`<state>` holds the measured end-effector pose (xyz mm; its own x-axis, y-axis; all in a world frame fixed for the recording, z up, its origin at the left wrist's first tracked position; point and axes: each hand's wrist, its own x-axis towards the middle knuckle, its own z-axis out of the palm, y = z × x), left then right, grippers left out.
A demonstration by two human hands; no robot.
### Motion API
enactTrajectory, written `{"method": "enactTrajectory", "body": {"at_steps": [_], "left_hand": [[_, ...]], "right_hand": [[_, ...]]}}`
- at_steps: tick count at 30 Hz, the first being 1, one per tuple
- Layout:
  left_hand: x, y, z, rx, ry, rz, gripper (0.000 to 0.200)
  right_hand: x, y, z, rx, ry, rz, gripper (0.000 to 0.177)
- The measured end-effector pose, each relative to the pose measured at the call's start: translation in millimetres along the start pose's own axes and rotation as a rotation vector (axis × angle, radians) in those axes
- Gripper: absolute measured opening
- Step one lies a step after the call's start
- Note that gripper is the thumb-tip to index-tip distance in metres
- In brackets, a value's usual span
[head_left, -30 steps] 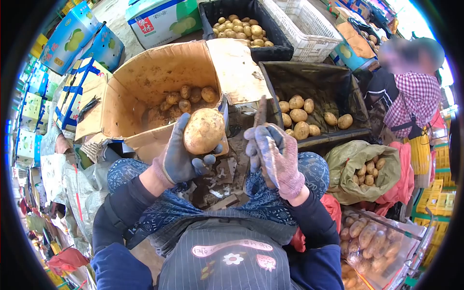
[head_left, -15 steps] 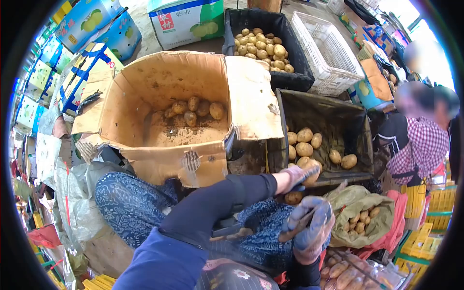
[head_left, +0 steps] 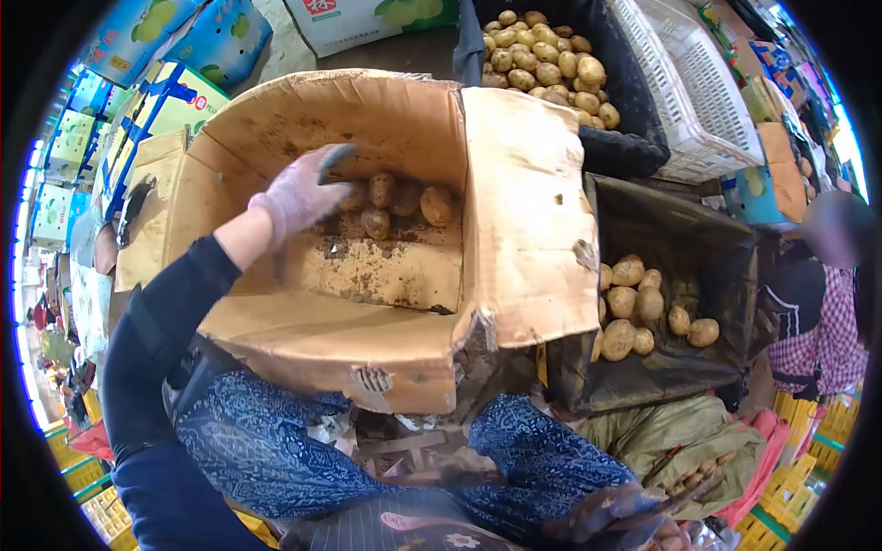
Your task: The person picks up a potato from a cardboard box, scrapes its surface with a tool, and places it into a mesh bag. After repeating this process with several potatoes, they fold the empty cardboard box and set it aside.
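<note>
Potatoes (head_left: 404, 197) at back of cardboard box (head_left: 524, 211), gloved left hand (head_left: 299, 193) curled over them, grip unclear; right hand (head_left: 611, 510) blurred, grip unclear; dark crate (head_left: 661, 220) alongside.

Hardly any print here can be read from where I sit. The white-and-green carton (head_left: 367, 14) at the top edge carries a red patch (head_left: 323, 6) with white characters, cut off by the frame and too partial to make out. The blue fruit cartons (head_left: 184, 37) on my left and the pink label on my apron (head_left: 418, 525) show lettering too small or blurred to read.
</note>
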<state>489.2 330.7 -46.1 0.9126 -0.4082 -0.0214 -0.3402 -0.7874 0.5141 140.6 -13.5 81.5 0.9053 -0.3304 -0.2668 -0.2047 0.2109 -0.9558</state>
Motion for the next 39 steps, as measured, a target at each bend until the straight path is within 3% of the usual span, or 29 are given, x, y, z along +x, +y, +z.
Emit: {"method": "enactTrajectory", "body": {"at_steps": [2, 5, 8, 10, 14, 17, 19, 21, 23, 24, 26, 33, 37, 39], "left_hand": [[15.1, -88.9, 26.3, 0.043, -0.145, -0.377, 0.057], [30.8, -106.1, 70.4, 0.079, -0.096, -0.560, 0.060], [57.6, -85.6, 107.9, 0.105, -0.239, -0.529, 0.070], [67.6, -63.9, 131.8, -0.004, -0.181, -0.588, 0.073], [78.0, -65.5, 139.7, -0.128, -0.298, -0.669, 0.081], [62.6, -89.7, 134.3, -0.514, -0.190, -0.705, 0.065], [44.9, -93.2, 103.6, -0.258, -0.245, 0.117, 0.055], [24.3, -56.8, 62.3, -0.633, -0.368, 0.162, 0.049], [-1.9, 2.6, 22.8, -1.623, -0.512, -0.634, 0.045], [-14.1, 26.6, 7.3, -1.617, -0.475, -0.710, 0.034], [-35.8, 48.7, -9.4, -1.790, -0.741, -0.528, 0.045], [-113.3, 136.6, -32.3, -1.867, -0.837, -0.628, 0.087], [-150.3, 173.0, -32.6, -1.890, -0.900, -0.728, 0.096], [-163.3, 188.8, -31.8, -1.866, -0.907, -0.736, 0.089]], "right_hand": [[10.2, -2.0, 6.5, -0.047, -0.003, 0.052, 0.051], [29.0, -1.4, 13.4, -0.116, -0.010, 0.104, 0.052], [41.8, -1.7, 19.0, -0.169, -0.013, 0.153, 0.053], [46.1, -2.9, 20.6, -0.200, -0.013, 0.177, 0.054], [57.9, -7.8, 24.7, -0.223, -0.019, 0.194, 0.056], [51.9, -6.7, 22.8, -0.213, -0.044, 0.188, 0.057], [44.9, -6.3, 24.6, -0.205, -0.069, 0.179, 0.058], [36.3, -7.8, 24.9, -0.195, -0.098, 0.163, 0.059], [28.3, -11.5, 24.5, -0.186, -0.133, 0.138, 0.060], [24.4, -12.6, 24.7, -0.184, -0.152, 0.126, 0.061], [12.8, -15.8, 24.9, -0.182, -0.188, 0.104, 0.062], [-18.4, -24.2, 48.8, -0.020, -0.205, 0.112, 0.070], [-21.3, -9.3, 52.4, 0.177, -0.269, 0.030, 0.065], [-21.9, 0.1, 55.2, 0.274, -0.304, -0.029, 0.063]]}}
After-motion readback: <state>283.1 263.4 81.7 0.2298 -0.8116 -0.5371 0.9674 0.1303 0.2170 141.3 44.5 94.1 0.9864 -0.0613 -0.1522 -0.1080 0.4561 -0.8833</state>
